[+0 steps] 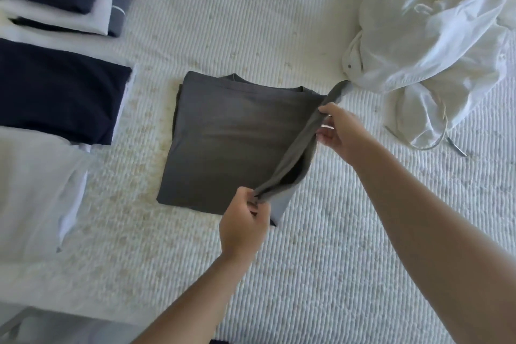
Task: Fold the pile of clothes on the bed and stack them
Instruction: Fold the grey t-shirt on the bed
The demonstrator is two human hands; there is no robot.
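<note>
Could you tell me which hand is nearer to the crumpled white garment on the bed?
The right hand: it pinches the grey shirt just below the white garment. The left hand holds the shirt's near edge, farther away.

grey shirt (234,142), part-folded, right edge lifted

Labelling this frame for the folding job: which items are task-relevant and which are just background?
In the job:
- grey T-shirt, right edge lifted
- left hand and right hand, both pinching that edge
- white garment, crumpled, unfolded
- folded stacks at left

Just there:
- white ribbed bedspread
</note>
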